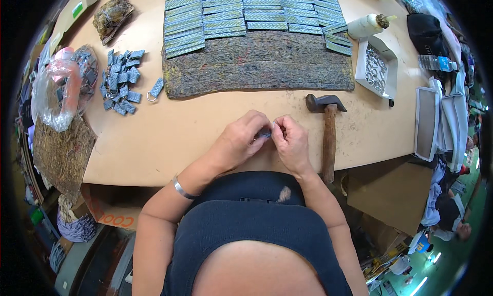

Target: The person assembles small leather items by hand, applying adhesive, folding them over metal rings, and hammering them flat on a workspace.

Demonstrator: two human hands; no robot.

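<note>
From my remote seat I see a workshop, a broad workbench point(205, 124), a wooden-handled hammer point(330, 129), blue-grey strips point(267, 11) in rows on a matted board point(257, 65), small metal fittings point(375, 67) in a box point(392, 77), tube lights point(418, 286) beyond.

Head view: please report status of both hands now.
Left hand and right hand close together at small bluish piece, mostly hidden. Exact grip unclear. Hammer right of hands, not between them.

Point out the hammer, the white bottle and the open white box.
Hammer point(329, 142), head view: wooden handle.
White bottle point(362, 27), head view: its body.
White box point(392, 71), head view: its right wall.
</note>
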